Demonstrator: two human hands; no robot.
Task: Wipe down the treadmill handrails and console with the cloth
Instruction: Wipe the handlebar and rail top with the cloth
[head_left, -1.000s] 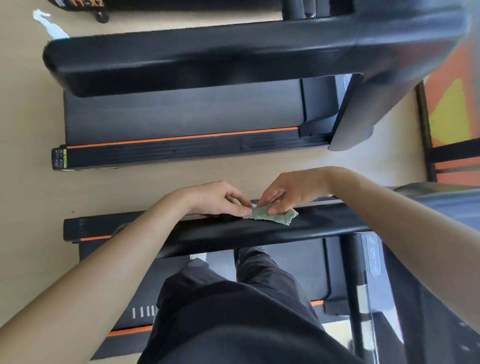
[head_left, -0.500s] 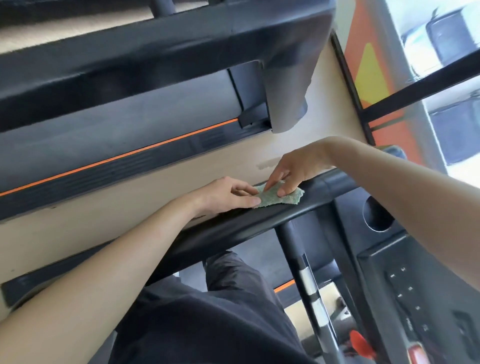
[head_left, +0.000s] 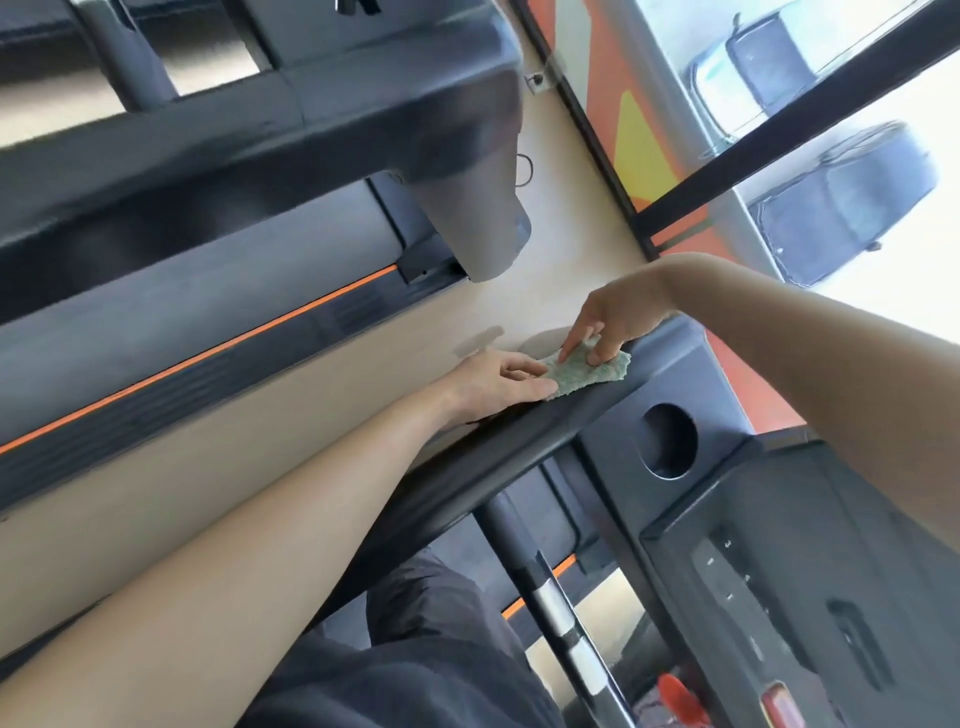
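Note:
A small green cloth (head_left: 589, 373) lies on the black left handrail (head_left: 498, 457) of the treadmill, close to where the rail meets the console (head_left: 810, 551). My left hand (head_left: 498, 384) rests on the rail and pinches the cloth's near edge with thumb and fingers. My right hand (head_left: 610, 322) reaches in from the right and pinches the cloth's far side with its fingertips. The console shows a round cup holder (head_left: 667, 441) and dark buttons (head_left: 727, 571).
A second treadmill (head_left: 208, 322) with an orange stripe stands to the left across a strip of beige floor (head_left: 311, 410), its grey console arm (head_left: 483, 208) overhanging. A window with an orange frame (head_left: 649, 156) is ahead. A red safety key (head_left: 680, 696) sits low on the console.
Both hands and the cloth have slid along the handrail toward the console. The view has swung right, bringing the console, cup holder and window into sight.

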